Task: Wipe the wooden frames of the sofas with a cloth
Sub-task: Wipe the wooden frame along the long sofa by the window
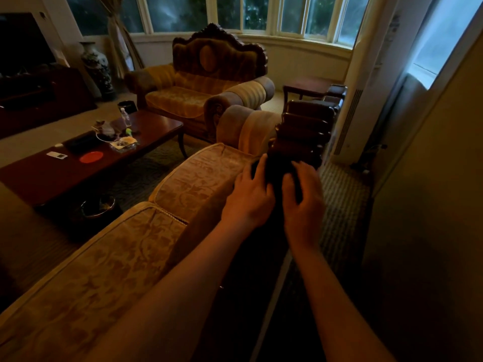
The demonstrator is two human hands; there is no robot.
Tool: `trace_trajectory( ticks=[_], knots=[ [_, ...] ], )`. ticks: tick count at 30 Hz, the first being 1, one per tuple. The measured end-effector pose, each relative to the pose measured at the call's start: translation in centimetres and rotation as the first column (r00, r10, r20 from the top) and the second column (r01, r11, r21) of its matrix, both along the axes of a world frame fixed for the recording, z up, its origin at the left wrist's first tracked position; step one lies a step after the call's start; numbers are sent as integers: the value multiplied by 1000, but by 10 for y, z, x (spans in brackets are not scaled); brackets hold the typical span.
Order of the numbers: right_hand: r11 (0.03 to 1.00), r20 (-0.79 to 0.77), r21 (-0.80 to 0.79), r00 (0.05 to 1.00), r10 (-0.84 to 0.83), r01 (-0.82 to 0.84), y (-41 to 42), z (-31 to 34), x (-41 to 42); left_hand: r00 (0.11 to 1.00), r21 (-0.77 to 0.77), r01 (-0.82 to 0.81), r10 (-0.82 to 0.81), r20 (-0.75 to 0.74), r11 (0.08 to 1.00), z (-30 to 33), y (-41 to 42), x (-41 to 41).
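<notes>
From the head camera I see both hands out in front of me, side by side on a dark cloth that lies on the carved wooden frame along the back of the near sofa. My left hand has its fingers curled over the cloth's left edge, and my right hand has its fingers bent down onto the cloth's right side; the cloth is so dark against the wood that I cannot tell how much of it each hand holds. The frame's dark, scalloped carving rises just beyond my fingertips toward the sofa's padded arm. The sofa's pale patterned back cushions run from the hands down to the lower left. Across the room a second sofa with a tall carved wooden crest stands under the bay windows. Left of me a long dark coffee table carries a water bottle, a red disc and other small items. A large patterned vase stands near the curtain.
</notes>
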State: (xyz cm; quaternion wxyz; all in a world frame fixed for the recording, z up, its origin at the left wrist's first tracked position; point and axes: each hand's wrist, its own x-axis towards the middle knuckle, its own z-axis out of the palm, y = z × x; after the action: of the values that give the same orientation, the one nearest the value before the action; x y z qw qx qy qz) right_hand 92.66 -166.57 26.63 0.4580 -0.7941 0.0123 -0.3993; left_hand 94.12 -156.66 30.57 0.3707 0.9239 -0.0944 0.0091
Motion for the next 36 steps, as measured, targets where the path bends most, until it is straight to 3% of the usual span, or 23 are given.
trace_trajectory(
  ticks=[4,8,12,14,17,21,24,27,30,32,34,36],
  knots=[
    [1000,-13,18,1000,8,-7,9,-17,-30,996,30,25,-27,79,999,-7,3,-7],
    [976,-151,189,985,-78,106,-39,-10,36,989,-157,-28,50,137,987,-5,5,-3],
    [813,-351,513,932,-95,276,-42,-11,46,997,-126,-42,50,59,991,-4,3,2],
    [814,-393,543,919,30,205,-24,-26,22,1000,-108,-3,6,28,994,-4,2,3],
    [786,-423,579,904,64,215,4,-39,-29,999,-101,2,-6,-39,995,-1,4,6],
    [920,-347,367,938,3,133,24,-19,-78,993,-257,-109,92,-77,960,17,8,-10],
    [986,-227,129,971,-72,104,15,6,-65,976,-496,-201,132,-171,845,24,23,-31],
    [992,-253,-114,964,-78,51,32,30,-64,949,-489,-267,137,-285,830,6,60,-59],
    [888,-273,-444,962,-7,-119,75,37,-90,931,-332,-348,282,-230,877,-26,123,-90],
    [803,-375,-492,914,155,-338,115,33,-119,900,-233,-413,356,-251,880,-43,169,-117],
    [628,-592,-519,773,226,-580,156,12,-150,878,-195,-443,379,-291,875,-52,206,-152],
    [455,-824,-404,532,195,-793,194,-15,-180,863,-167,-455,387,-324,875,-57,233,-187]
  ],
)
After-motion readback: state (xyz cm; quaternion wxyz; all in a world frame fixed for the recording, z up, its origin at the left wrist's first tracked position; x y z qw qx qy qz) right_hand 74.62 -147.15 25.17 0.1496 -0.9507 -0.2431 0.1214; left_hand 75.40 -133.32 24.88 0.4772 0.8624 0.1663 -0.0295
